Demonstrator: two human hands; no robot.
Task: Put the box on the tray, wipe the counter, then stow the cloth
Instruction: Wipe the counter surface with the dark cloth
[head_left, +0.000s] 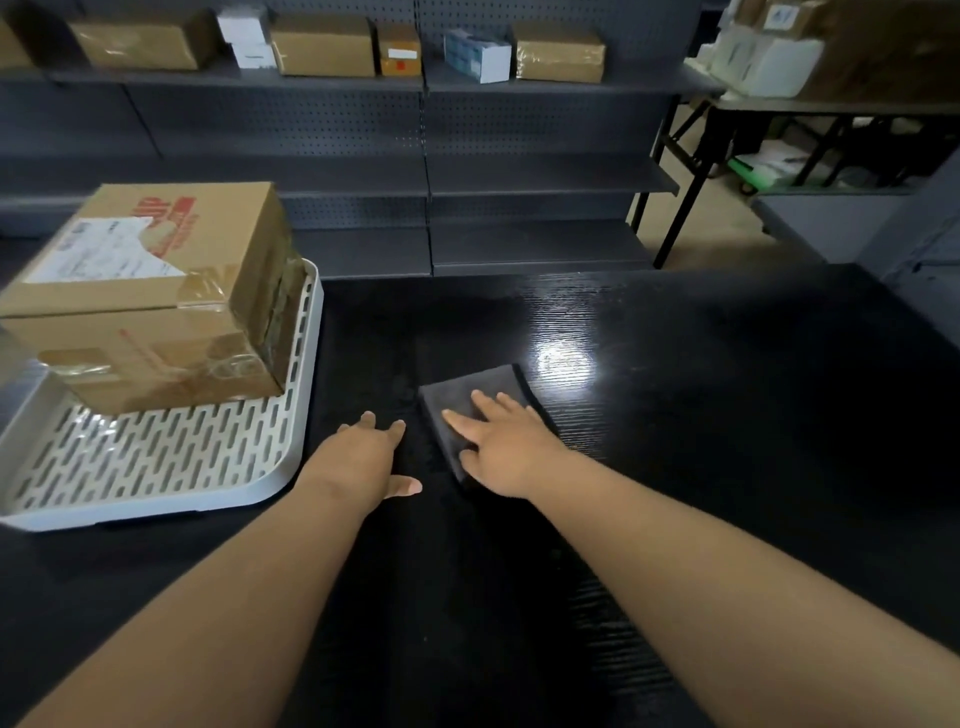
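**Step status.** Step 1 (box to tray) reads as done: the box sits on the tray, in its far-left part, with the near half of the slotted tray floor bare. Step 2 (wipe) is the one in hand. Step 3 (stow) not yet begun.

**Hands.**
- R: right hand lies flat on the cloth, fingers straight and spread, pressing down. No pinch, no curl.
- L: left hand is palm-down on the counter, just beside the cloth's left edge, fingers spread, holding nothing. Looks like a brace.
- The hands are apart, w/ a narrow strip of counter between them.

**Cloth position.** Folded, dark grey, approx. mid-counter, near edge under the R palm, far edge showing beyond the fingertips.

**Next move, req.** Keep flat pressure and sweep the cloth across the counter. Most of the surface lies to the right and far side. Steer clear of the tray rim on the left. Stow location: cannot tell from this view.

**Qty.**
- Box on tray: 1
- Tray: 1
- Cloth: 1
- Hands: 2
- Top shelf at rear: 4 brown cartons, plus 1 cut off at the left edge; a few white packs, count unclear.
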